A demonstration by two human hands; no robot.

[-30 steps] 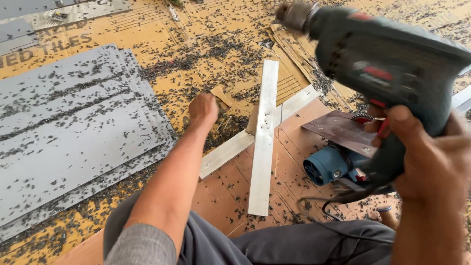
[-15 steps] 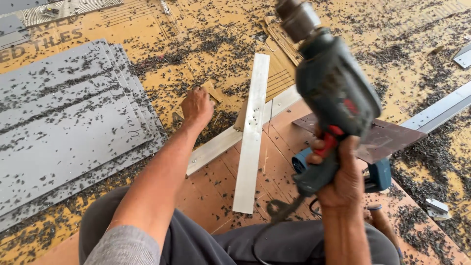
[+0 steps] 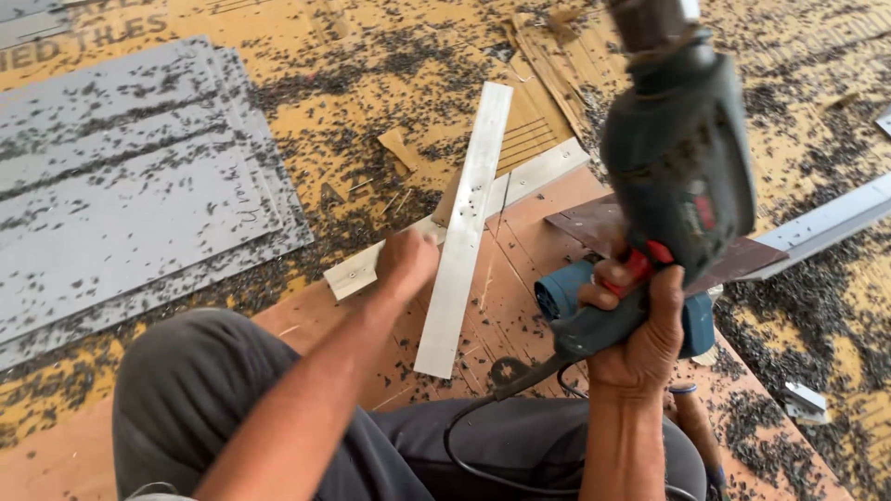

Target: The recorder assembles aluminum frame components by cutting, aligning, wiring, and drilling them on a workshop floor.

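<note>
A seated person's right hand is wrapped tight around the pistol grip of a dark grey-green corded electric drill, held raised with its chuck pointing away, a finger near the red trigger. The left hand is curled down onto two long flat pale metal strips that cross on the floor just ahead of the knees; whether its fingers pinch a strip or only press it cannot be told. Behind the right hand lies a blue power tool; left of the left hand sits a stack of grey sheet panels. The strips look stiff, thin and light, probably sharp-edged and apt to slide, best pinned flat near the crossing.
</note>
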